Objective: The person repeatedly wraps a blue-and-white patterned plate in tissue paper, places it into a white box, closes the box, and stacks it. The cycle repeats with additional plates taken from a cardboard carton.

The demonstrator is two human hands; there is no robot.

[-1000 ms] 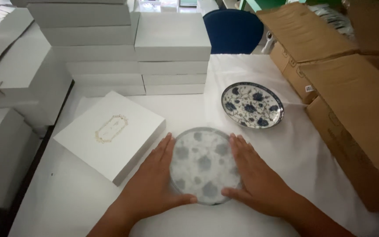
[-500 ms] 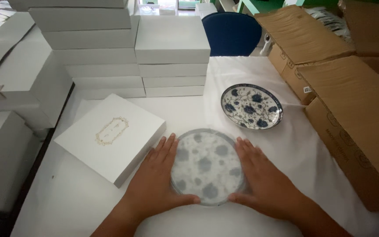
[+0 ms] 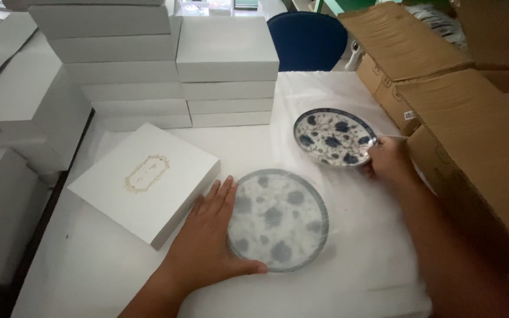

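Note:
A round plate with blue flowers, covered by thin white paper [image 3: 278, 219], lies on the white table in front of me. My left hand [image 3: 207, 235] rests flat against its left rim, fingers spread. A second, uncovered blue-and-white plate [image 3: 334, 136] sits farther back to the right on a sheet of white tissue paper [image 3: 372, 235]. My right hand [image 3: 387, 159] grips that plate's near right edge. A flat white gift box with a gold emblem [image 3: 145, 179] lies to the left of my left hand.
Stacks of white boxes [image 3: 166, 65] fill the back and the left side. Brown cardboard cartons [image 3: 472, 135] line the right edge. A blue chair [image 3: 307, 38] stands behind the table.
My right hand left the covered plate's right rim and reached back right to the uncovered plate, taking hold of its edge. My left hand stayed at the covered plate.

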